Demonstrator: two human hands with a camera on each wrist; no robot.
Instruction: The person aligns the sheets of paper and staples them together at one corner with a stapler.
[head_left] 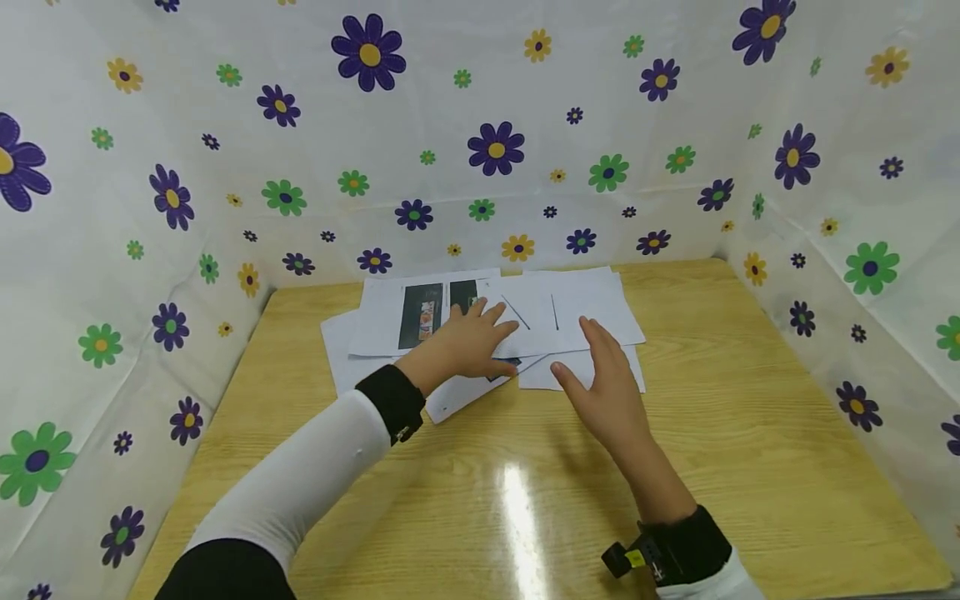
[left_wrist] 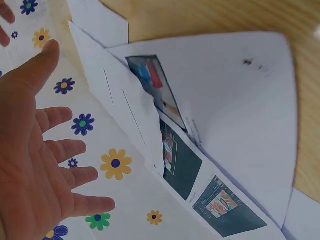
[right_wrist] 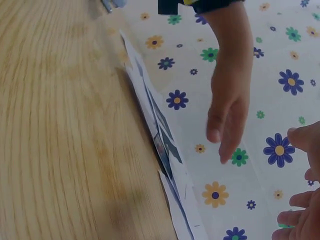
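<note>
Several white paper sheets [head_left: 581, 300] overlap on the wooden table, some printed with dark pictures [left_wrist: 222, 205] and two with thin black lines on the far side. Above the middle of the sheets is my left hand [head_left: 472, 340], fingers spread; it hides part of the prints. The left wrist view shows the palm apart from the paper. Nearer the right-hand sheets, my right hand [head_left: 609, 387] is raised over the table, thumb apart from its straight fingers. Neither hand holds anything. In the right wrist view, the left hand [right_wrist: 231, 107] hangs over the sheets, seen edge-on.
The wooden table [head_left: 750, 417] extends to both sides and in front of the papers. A white flower-print cloth [head_left: 420, 175] stands behind it and along both sides. Each wrist carries a black band [head_left: 686, 546].
</note>
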